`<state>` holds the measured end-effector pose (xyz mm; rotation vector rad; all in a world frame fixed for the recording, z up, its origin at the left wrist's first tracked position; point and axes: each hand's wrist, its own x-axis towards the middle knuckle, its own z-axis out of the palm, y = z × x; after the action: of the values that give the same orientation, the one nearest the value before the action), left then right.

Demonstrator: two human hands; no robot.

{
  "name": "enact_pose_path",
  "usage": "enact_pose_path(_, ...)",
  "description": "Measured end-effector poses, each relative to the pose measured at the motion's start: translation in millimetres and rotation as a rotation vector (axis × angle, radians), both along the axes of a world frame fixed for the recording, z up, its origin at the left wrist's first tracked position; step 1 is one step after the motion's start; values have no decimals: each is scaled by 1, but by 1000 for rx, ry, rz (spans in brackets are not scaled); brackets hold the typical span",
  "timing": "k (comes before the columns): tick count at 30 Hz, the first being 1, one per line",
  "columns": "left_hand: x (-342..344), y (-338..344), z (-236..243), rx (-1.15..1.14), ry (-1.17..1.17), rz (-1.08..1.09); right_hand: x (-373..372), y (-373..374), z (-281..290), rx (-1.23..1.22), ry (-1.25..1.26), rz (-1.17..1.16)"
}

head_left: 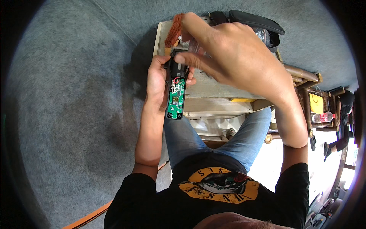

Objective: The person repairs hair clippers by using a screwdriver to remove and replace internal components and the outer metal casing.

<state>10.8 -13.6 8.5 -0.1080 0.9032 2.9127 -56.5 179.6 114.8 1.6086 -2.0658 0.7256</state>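
Note:
My left hand (pixel 157 82) is wrapped round a long, narrow black electronic device (pixel 175 91), held upright in the picture with its casing opened. A green circuit board fills its near half, with red and white wires in the middle and a black part beyond them. Above the far end hovers my right hand (pixel 236 49), slightly blurred. Its thumb tip lies over the black part, apart from the bent index finger; the other fingers are mostly hidden. Beside the index finger is a rough reddish-brown piece (pixel 174 32). Something pinkish and blurred shows between thumb and index finger.
A pale wooden table (pixel 213 91) with a shelf below stands before my knees. On its far right lies an open black case (pixel 257 21) with clear plastic bags. Bamboo furniture (pixel 305 76) stands to the right, with a red-capped bottle (pixel 323 117) and a person's leg (pixel 335 145) beyond.

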Motion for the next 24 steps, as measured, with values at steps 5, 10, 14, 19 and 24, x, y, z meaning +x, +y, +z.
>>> enact_pose_path(5, 2, -2, 0, 7, 5, -38, 0, -9, 4, 16, -46, 116)
enact_pose_path(10, -5, -2, 0, -20, 24, -38, 16, -9, 18, 126, 29, -73)
enact_pose_path(14, -9, -3, -6, -8, 39, -69, 13, -8, 20, 152, 5, -15)
enact_pose_path(19, -7, -7, -7, -31, 57, -78, 17, -12, 21, 148, 84, -87)
enact_pose_path(24, -8, -8, -7, -42, 97, -114, 33, -4, 23, 205, 119, -156)
